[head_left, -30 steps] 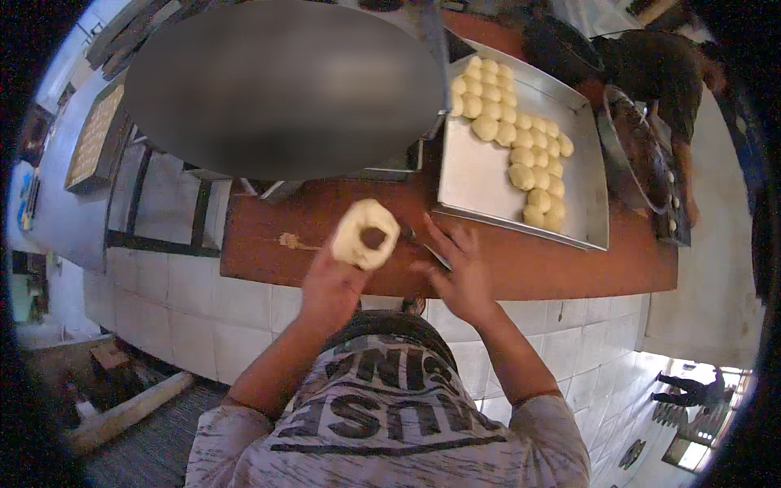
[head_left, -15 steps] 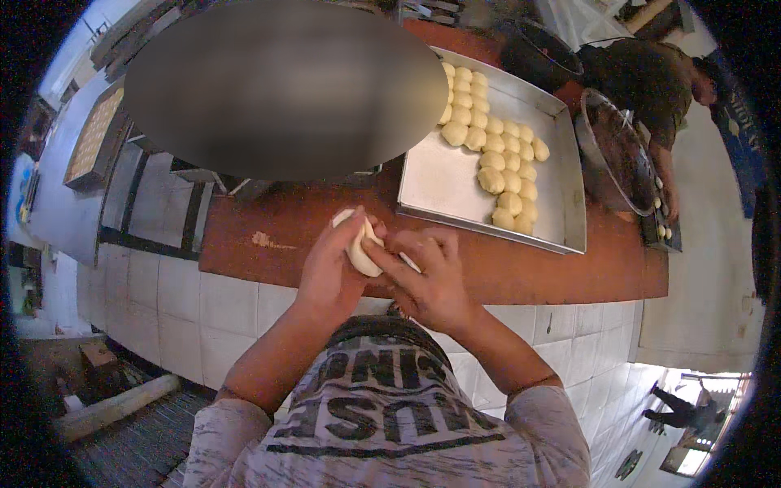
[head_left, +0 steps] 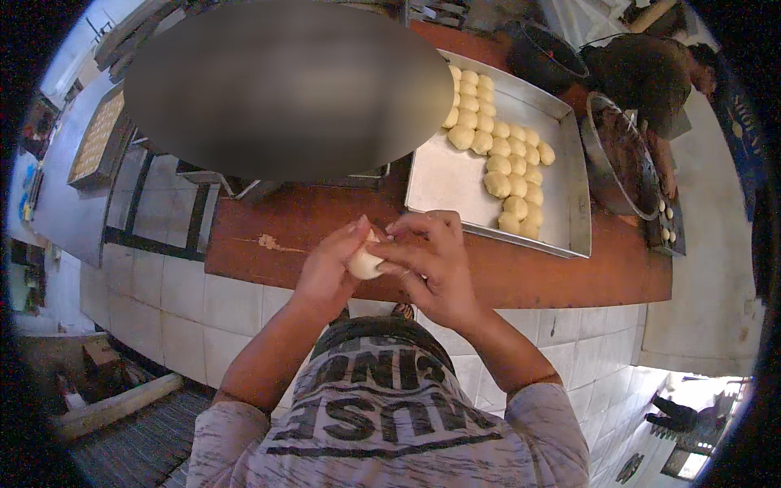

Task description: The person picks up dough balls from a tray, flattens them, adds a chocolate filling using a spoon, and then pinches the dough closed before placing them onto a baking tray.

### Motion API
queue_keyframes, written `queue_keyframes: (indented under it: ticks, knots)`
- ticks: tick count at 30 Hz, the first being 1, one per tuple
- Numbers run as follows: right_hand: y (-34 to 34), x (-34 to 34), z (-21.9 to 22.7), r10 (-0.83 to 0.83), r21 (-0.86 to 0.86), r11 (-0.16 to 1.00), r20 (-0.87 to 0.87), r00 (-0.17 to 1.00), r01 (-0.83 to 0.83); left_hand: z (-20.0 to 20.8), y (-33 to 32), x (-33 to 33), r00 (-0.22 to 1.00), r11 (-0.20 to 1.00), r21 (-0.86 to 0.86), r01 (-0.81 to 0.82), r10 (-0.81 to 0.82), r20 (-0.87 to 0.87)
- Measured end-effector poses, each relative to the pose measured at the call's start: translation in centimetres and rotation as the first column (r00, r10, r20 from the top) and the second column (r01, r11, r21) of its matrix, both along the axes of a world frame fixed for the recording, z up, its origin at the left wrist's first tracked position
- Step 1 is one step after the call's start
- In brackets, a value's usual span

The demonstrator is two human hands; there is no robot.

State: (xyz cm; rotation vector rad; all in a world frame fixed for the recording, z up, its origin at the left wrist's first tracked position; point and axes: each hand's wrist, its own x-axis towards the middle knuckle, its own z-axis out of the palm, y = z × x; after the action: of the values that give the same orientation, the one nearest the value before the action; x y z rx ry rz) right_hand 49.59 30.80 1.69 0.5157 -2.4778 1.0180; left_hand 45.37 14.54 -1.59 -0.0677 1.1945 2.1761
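Observation:
Between my hands, over the front edge of the brown table, is a pale piece of dough [head_left: 368, 264], now a small rounded lump. My left hand [head_left: 329, 264] cups it from the left, partly hiding it. From the other side, my right hand [head_left: 431, 264] presses thumb and fingers against the dough's edge. Beyond my right hand a square metal tray [head_left: 443, 183] lies on the table, and rows of round dough balls [head_left: 517, 167] cover its middle and far left part.
The brown table [head_left: 268, 220] spans the front. Right of the tray stands a large metal bowl [head_left: 618, 154] of dark filling, with a co-worker [head_left: 647, 77] bent beside it. A black bucket [head_left: 549, 61] is behind. Another filled tray [head_left: 98, 134] rests far left. A blurred oval hides the upper left.
The dough has gone from an open, folded flat shape to a closed, rounder lump. My right fingers have moved in closer around it. The view has shifted slightly.

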Motion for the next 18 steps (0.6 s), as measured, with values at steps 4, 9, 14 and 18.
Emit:
queue_keyframes:
  ticks: [4, 9, 14, 18]
  knots:
    - [0.5, -0.5, -0.6, 0.104, -0.56, 0.818, 0.363, 0.926, 0.128, 1.5, 1.6, 1.0, 0.931, 0.835, -0.549, 0.025, -0.22, -0.292]
    - [1.9, 0.0, -0.6, 0.039, -0.314, 0.948, 0.238, 0.971, 0.039, 0.7, 2.6, 0.0, 0.997, 1.0, -0.003, 0.021, -0.021, 0.073]
    - [3.6, 1.4, 1.8, 0.21, -0.018, 0.978, 0.044, 0.977, -0.209, 5.3, 2.6, -1.1, 0.734, 0.751, -0.536, 0.387, -0.602, -0.314]
    - [3.6, 0.2, 2.7, 0.393, -0.359, 0.884, 0.226, 0.891, -0.298, 4.8, 4.4, -1.8, 0.988, 0.954, 0.278, 0.115, -0.082, -0.128]
